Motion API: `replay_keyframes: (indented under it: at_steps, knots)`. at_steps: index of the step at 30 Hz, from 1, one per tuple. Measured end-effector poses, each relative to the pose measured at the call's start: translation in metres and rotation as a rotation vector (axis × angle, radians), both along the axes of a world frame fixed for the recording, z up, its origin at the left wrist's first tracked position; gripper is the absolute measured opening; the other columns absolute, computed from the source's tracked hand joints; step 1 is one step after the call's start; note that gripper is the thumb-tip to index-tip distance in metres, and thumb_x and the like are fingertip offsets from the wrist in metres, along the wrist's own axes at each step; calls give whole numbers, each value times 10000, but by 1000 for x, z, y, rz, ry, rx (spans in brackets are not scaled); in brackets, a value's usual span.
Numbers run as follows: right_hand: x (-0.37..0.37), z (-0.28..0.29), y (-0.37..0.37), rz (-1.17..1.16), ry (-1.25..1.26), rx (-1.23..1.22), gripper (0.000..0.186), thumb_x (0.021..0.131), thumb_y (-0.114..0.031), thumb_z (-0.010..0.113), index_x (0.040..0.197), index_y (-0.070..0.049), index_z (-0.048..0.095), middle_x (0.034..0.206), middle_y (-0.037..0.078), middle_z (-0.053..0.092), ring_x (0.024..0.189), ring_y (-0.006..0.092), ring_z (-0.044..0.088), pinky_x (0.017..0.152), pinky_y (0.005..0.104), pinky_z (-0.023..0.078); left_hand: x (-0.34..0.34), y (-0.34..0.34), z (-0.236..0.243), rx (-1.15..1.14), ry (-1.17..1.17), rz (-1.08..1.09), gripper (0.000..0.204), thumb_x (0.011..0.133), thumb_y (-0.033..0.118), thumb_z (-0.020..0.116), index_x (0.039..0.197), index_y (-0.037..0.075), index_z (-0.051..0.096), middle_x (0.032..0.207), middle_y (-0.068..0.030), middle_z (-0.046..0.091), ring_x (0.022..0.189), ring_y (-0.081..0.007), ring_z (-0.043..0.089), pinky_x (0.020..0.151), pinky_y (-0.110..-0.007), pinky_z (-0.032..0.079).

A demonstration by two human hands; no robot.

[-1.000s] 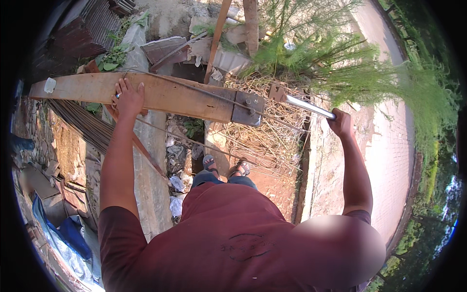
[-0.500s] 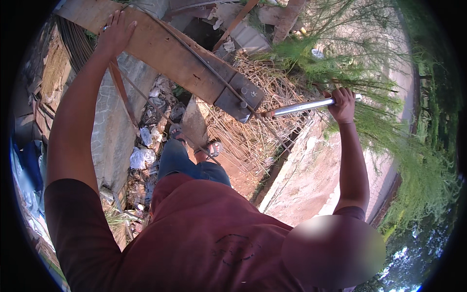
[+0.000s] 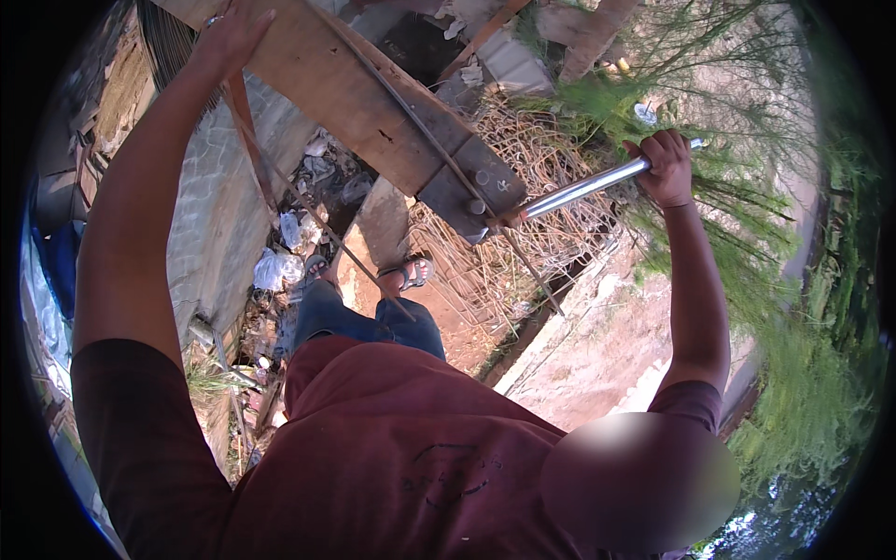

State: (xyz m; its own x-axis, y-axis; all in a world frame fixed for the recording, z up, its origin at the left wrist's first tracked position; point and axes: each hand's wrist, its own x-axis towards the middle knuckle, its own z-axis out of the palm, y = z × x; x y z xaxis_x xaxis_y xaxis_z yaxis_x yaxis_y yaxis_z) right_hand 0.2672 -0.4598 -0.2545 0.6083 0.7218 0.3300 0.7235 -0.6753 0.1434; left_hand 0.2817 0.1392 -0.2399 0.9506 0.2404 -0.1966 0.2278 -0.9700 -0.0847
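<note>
My right hand (image 3: 666, 168) is wrapped around a silver metal pipe handle (image 3: 583, 191), near its outer end. The pipe's rusty inner end meets a thin steel rod (image 3: 425, 135) at the end of a wooden board (image 3: 327, 89). The rod runs along the board, passes beside two upright metal pins on a dark metal plate (image 3: 457, 201), and sticks out beyond it toward me. My left hand (image 3: 233, 37) lies on the far left part of the board, open, its fingertips partly cut off by the picture's upper edge.
Under the board's end lies a tangled heap of bent rusty rods (image 3: 476, 266). A second thin rod (image 3: 322, 224) slants down near my legs. Litter (image 3: 278, 268) lies by a concrete slab (image 3: 219, 205); dark rods (image 3: 168, 42) are bundled at far left. Feathery green branches (image 3: 775, 271) hang at right.
The pipe's outer end has swung slightly away from me with my right hand. The view has shifted a little; my left hand stays on the board.
</note>
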Motion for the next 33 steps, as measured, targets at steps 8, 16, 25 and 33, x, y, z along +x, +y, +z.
replay_keyframes:
  at_steps: [8, 16, 25, 33]
  knots:
    - [-40, -6, -19, -76, 8, -91, 296, 740, -183, 732, 636, -135, 459, 634, 40, 462, 638, 251, 503, 591, 383, 369, 9, 7, -10, -95, -66, -34, 775, 910, 509, 395, 1457, 5, 177, 1517, -227, 151, 1387, -390, 207, 1132, -463, 195]
    - [-43, -8, -26, -131, 1, -43, 285, 746, -188, 719, 643, -125, 461, 666, 42, 494, 671, 257, 509, 622, 392, 370, 25, 76, -68, 490, -262, -686, 419, 937, 162, 426, 1355, 166, 408, 1450, -249, 283, 1317, -486, 299, 986, -522, 408]
    - [-47, -2, -20, -151, 11, -6, 256, 746, -164, 709, 657, -125, 472, 669, 39, 498, 677, 245, 513, 631, 379, 379, 20, 90, -83, 427, -336, -597, 421, 922, 162, 439, 1342, 184, 416, 1457, -241, 274, 1307, -484, 321, 983, -522, 408]
    - [-34, 0, -50, -300, 374, -203, 262, 740, -168, 706, 636, -63, 489, 647, 93, 531, 651, 297, 548, 633, 416, 446, 22, 55, -56, 410, -133, -404, 617, 958, 465, 352, 1407, 47, 287, 1488, -213, 248, 1370, -392, 251, 1089, -504, 266]
